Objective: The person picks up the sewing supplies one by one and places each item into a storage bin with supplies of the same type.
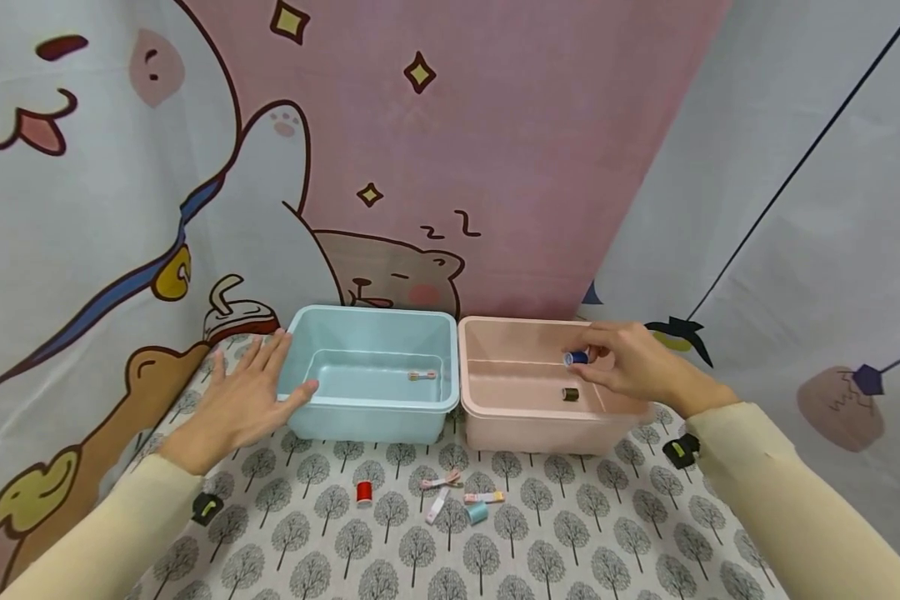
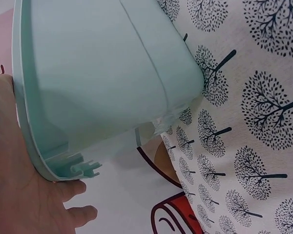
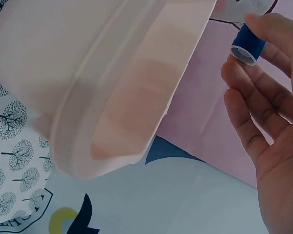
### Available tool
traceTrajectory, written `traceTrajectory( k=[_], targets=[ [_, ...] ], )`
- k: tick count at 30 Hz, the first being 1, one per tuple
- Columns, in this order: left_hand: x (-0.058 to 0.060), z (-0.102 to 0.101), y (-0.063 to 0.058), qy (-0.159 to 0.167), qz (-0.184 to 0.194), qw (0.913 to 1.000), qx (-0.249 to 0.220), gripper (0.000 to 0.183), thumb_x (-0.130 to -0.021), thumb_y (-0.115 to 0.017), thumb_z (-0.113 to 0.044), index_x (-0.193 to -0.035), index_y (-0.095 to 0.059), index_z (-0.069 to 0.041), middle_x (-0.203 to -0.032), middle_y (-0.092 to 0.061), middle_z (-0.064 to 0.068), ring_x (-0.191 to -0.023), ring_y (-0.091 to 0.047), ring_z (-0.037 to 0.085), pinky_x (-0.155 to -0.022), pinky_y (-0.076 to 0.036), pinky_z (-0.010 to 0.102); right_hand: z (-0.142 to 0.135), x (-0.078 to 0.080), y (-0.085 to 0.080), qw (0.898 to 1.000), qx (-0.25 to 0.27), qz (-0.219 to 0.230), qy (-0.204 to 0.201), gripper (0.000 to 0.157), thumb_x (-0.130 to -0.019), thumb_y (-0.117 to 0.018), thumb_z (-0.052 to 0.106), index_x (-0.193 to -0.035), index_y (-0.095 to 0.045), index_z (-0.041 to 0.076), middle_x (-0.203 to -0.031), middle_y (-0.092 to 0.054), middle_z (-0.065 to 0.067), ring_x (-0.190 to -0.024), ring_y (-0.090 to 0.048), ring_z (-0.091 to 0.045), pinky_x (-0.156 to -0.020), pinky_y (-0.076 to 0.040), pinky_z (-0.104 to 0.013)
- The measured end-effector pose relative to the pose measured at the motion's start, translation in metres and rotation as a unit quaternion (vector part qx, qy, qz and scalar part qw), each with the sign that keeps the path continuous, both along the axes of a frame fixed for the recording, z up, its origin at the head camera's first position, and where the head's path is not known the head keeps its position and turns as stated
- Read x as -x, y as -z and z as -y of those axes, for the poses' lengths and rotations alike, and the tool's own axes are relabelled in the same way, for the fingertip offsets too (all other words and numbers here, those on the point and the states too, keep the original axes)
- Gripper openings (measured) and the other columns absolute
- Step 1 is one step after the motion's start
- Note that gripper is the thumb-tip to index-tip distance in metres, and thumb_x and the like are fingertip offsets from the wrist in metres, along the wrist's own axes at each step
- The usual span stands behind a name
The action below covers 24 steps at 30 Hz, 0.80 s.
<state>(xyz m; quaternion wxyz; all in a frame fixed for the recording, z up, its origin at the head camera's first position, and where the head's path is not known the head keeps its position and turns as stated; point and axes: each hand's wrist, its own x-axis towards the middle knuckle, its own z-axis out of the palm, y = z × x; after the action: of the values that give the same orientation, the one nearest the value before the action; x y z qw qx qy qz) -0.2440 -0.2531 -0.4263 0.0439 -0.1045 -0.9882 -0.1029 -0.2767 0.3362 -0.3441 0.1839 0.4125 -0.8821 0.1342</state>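
On the head camera, I see the right hand (image 1: pixel 621 360) pinching a blue spool (image 1: pixel 576 357) over the pink tub (image 1: pixel 532 429); a dark green spool (image 1: pixel 570 394) sits in the tub, at six o'clock from the blue one. The left hand (image 1: pixel 243 400), fingers straight, touches the blue tub (image 1: pixel 367 423) at nine o'clock; a clip (image 1: pixel 422 376) lies inside at three.

On the left wrist camera, I see the rim against that palm.

On the right wrist camera, I find the pinched spool at two o'clock.

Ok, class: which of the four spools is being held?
The dark blue spool, in the right hand. The olive spool is in the pink bin; the red spool and pale blue spool, on the cloth.
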Motion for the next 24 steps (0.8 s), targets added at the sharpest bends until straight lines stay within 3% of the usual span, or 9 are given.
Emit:
traceTrajectory(
  k=[5, 11, 24],
  targets=[
    [-0.001, 0.000, 0.000, 0.001, -0.005, 1.0000, -0.001, 0.110, -0.115, -0.039, -0.082, -0.187, -0.009, -0.005, -0.195, -0.014, 0.025, -0.178, -0.019, 0.061, -0.133, 0.001, 0.097, 0.002, 0.007, -0.004, 0.997, -0.016, 0.062, 0.045, 0.025, -0.097, -0.095, 0.010, -0.122, -0.089, 0.013, -0.100, -0.085, 0.004, -0.085, -0.075, -0.007, -0.070, -0.068, -0.030],
    [-0.002, 0.000, -0.001, 0.001, -0.005, 1.0000, -0.002, 0.110, -0.114, -0.038, -0.083, -0.187, -0.010, -0.005, -0.195, -0.013, 0.024, -0.178, -0.016, 0.060, -0.133, 0.004, 0.096, 0.004, 0.017, -0.012, 0.991, -0.034, 0.109, 0.075, 0.021, -0.103, -0.091, 0.016, -0.124, -0.089, 0.019, -0.100, -0.085, 0.010, -0.082, -0.074, -0.003, -0.068, -0.062, -0.024],
    [-0.003, -0.001, -0.002, -0.001, -0.003, 1.0000, -0.002, 0.110, -0.114, -0.038, -0.083, -0.187, -0.012, -0.005, -0.196, -0.010, 0.023, -0.180, -0.011, 0.058, -0.134, 0.006, 0.095, 0.005, 0.045, -0.013, 0.991, -0.065, 0.087, 0.075, 0.017, -0.101, -0.094, 0.019, -0.117, -0.090, 0.019, -0.094, -0.082, 0.007, -0.084, -0.076, -0.013, -0.070, -0.061, -0.028]
  ],
)
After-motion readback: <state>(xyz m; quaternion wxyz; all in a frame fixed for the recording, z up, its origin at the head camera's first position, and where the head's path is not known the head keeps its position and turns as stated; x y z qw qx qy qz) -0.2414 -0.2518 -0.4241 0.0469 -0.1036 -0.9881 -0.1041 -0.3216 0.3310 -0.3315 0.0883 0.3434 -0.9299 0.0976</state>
